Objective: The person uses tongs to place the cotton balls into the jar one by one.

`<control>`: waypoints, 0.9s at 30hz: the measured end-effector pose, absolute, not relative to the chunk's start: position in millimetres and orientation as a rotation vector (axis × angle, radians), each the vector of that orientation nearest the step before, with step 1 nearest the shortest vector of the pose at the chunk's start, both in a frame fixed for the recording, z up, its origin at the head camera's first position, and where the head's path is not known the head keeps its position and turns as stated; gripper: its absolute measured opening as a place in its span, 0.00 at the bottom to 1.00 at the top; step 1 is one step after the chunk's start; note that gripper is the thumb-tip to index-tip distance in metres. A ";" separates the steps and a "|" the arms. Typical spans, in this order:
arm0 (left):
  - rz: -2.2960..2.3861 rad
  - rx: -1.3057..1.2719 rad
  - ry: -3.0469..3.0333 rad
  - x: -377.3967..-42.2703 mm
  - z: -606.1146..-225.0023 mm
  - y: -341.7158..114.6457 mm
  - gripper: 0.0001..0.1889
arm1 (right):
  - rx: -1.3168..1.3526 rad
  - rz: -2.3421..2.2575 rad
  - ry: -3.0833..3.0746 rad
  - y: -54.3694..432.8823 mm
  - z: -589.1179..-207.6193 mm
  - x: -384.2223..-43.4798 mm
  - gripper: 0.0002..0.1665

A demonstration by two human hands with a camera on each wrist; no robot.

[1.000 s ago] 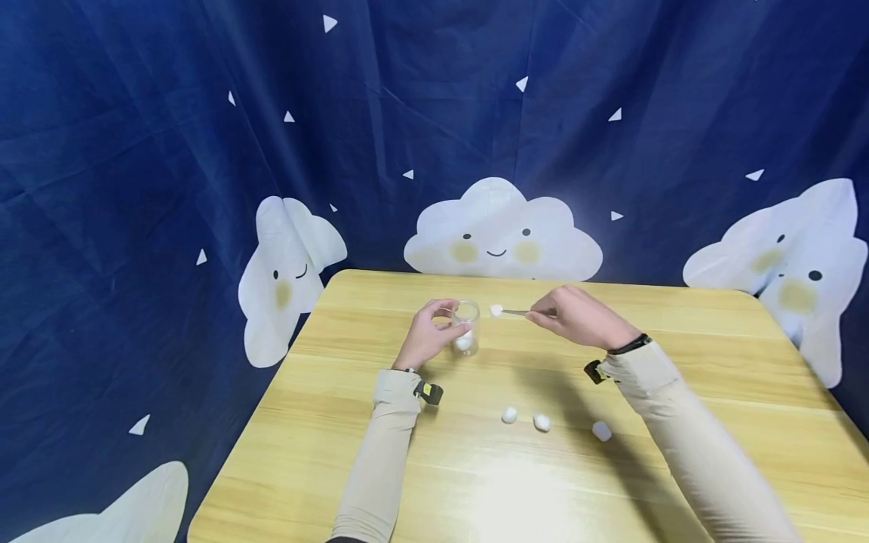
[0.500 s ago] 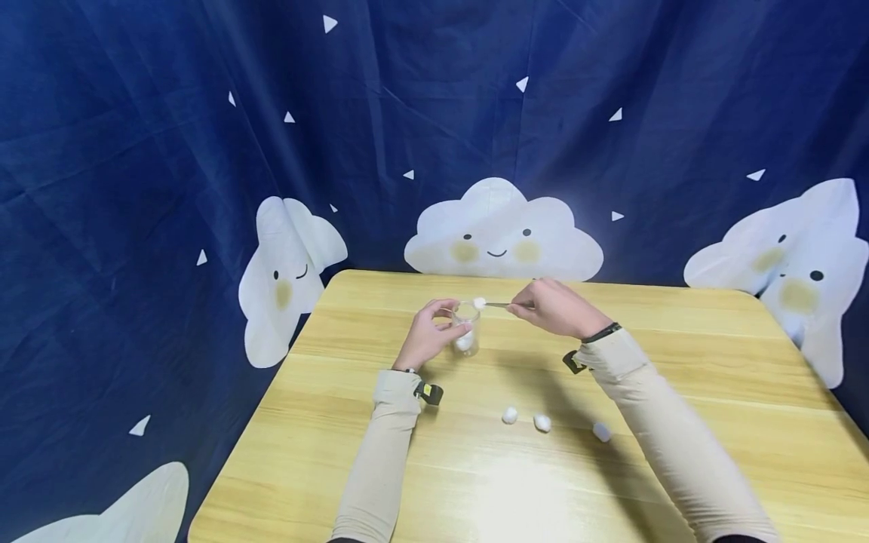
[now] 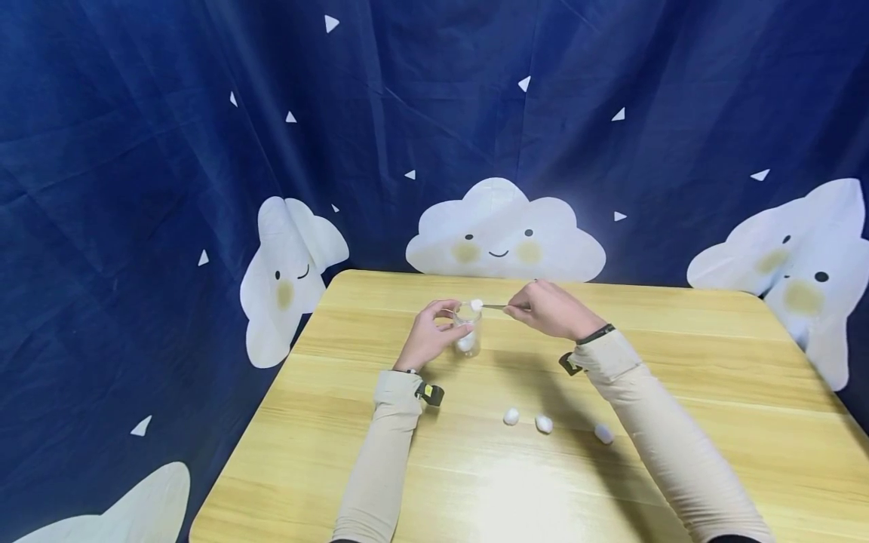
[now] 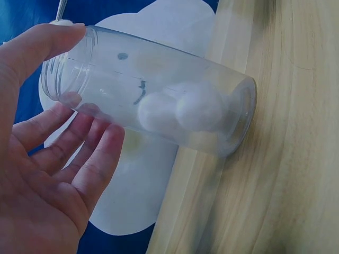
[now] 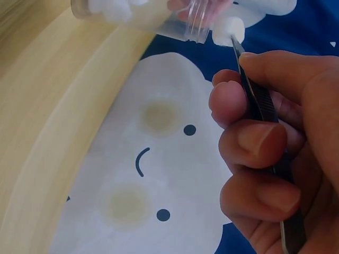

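From my seat at the head feed: three loose white balls point(image 3: 544, 424) lie on the table point(image 3: 326, 422), nearer the person than the jar, the rightmost near the right sleeve's point(image 3: 672, 437) shadow. Beyond the far edge hangs a navy curtain point(image 3: 136, 188) with a smiling cloud point(image 3: 498, 260).

Now the hands! The left hand point(image 3: 430, 332) grips the clear jar point(image 4: 116, 61) near its mouth; the right hand point(image 3: 555, 309) clenches slim tweezers point(image 5: 259, 100), and their tips have one ball point(image 5: 228, 29) right at the jar's mouth.

What can't I see? On the left-wrist feed the thumb hides much of that ball, and the right-wrist feed crops the jar. Does the ball touch the rim, does the base meet the tabletop? I can't tell.

Textures: threaded jar neck, glass or plastic unclear; fluffy balls inside point(image 4: 198, 108), at least two, overlapping; dark, ridged tweezer grips; pale, streaky wood grain.
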State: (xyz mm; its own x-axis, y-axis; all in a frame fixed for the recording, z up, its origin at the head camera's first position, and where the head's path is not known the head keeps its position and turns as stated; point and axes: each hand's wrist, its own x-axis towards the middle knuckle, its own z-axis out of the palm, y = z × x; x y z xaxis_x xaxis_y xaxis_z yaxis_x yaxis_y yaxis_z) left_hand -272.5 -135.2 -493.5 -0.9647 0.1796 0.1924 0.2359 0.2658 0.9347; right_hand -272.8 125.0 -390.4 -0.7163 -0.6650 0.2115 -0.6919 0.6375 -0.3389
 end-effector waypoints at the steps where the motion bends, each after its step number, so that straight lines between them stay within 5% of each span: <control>1: -1.833 -0.403 -2.461 -272.4 -493.5 -135.3 0.30 | 1.153 0.619 -2.783 124.7 -390.4 -272.9 0.30; 27: -1.841 -0.389 -2.470 -271.4 -493.4 -134.0 0.30 | 1.041 0.682 -2.801 138.1 -379.4 -256.9 0.16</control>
